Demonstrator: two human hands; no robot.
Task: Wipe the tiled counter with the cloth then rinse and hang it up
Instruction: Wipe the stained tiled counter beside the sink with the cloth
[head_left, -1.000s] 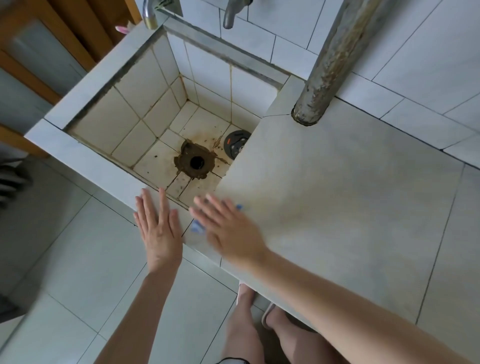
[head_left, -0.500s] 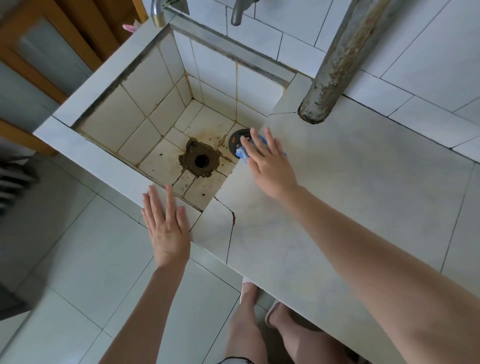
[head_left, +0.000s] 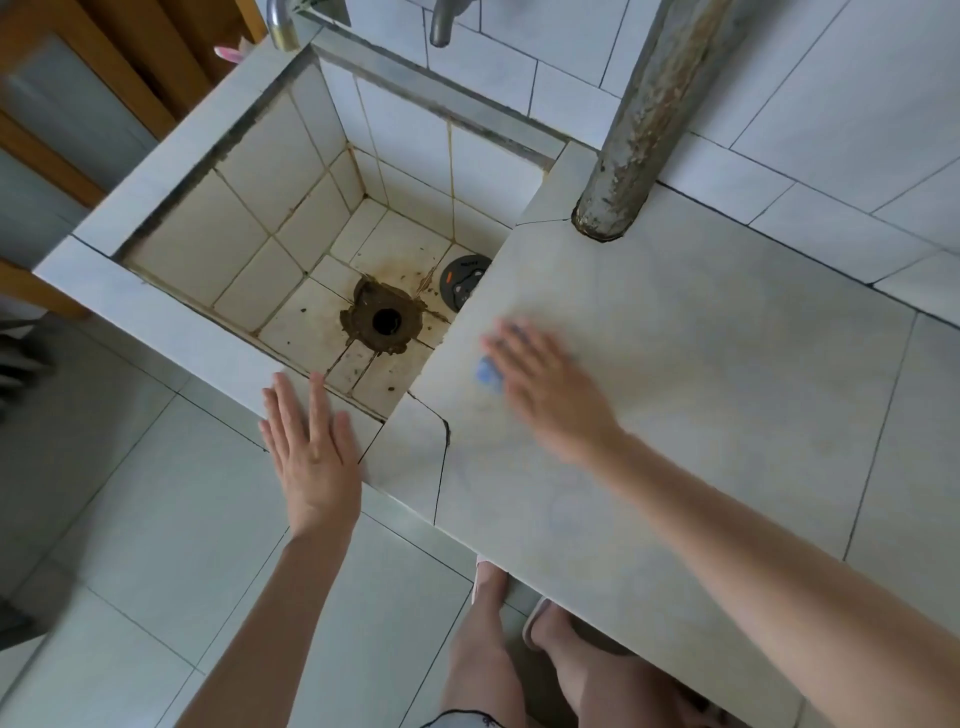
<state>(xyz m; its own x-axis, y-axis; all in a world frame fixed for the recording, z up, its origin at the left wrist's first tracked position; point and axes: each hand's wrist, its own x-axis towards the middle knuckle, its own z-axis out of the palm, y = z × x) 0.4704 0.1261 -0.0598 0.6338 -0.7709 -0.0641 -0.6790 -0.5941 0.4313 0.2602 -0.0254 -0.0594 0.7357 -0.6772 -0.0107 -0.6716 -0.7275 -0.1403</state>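
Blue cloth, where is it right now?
In the head view, the blue cloth lies under the right hand on the tiled counter, just right of the sink.

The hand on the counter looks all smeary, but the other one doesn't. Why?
Head view: the right hand and the blue cloth under it are smeared by motion blur, probably from a quick wipe. Head view: the left hand looks crisp, and so do the sink tiles. Head view: soft, even light on the counter, with no glare.

arms (head_left: 779, 587): bare | shorts (head_left: 462, 722): pale, dark-trimmed hem | slippers (head_left: 480, 564): pale pink
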